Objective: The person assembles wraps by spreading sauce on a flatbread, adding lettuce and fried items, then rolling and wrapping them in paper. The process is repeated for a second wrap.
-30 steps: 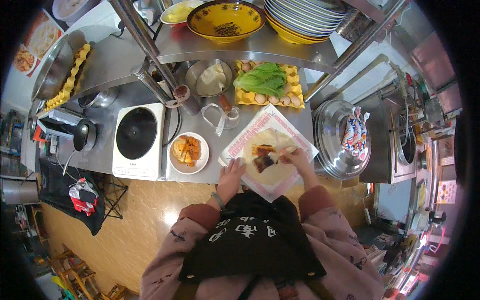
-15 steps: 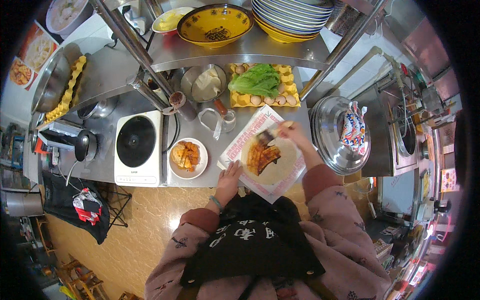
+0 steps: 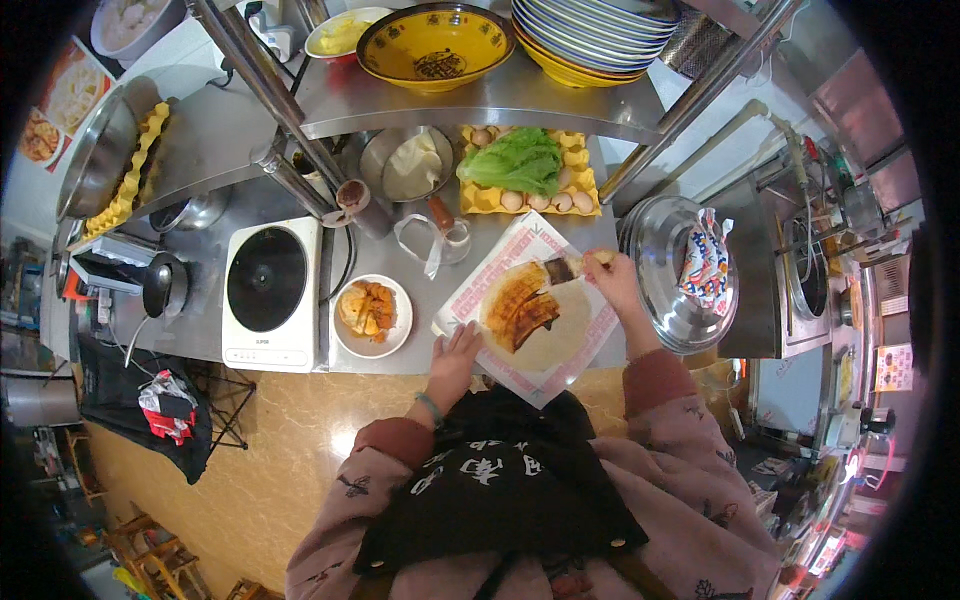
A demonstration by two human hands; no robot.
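Note:
A round pale flatbread (image 3: 572,338) lies on a sheet of printed pink-and-white paper (image 3: 530,240) at the counter's front. Brown-orange sauce (image 3: 515,312) coats its left and upper part in broad streaks. My right hand (image 3: 614,282) grips the handle of a brush (image 3: 559,271), whose dark bristles rest on the flatbread's upper right edge. At the paper's lower left, my left hand (image 3: 455,360) lies flat with fingers stretched out, touching the paper's edge. Left of it stands a white bowl (image 3: 405,330) holding orange-coated food pieces.
A white induction cooker (image 3: 265,355) sits to the left. Behind the paper are a yellow egg tray (image 3: 580,160) with lettuce (image 3: 515,162) and a metal pan (image 3: 375,165). Stacked metal lids (image 3: 655,300) stand at right. Overhead, a steel shelf (image 3: 480,110) bears bowls and plates.
My right hand has moved right and slightly down with the brush. Sauce now covers more of the flatbread's upper left. My left hand stays at the paper's edge.

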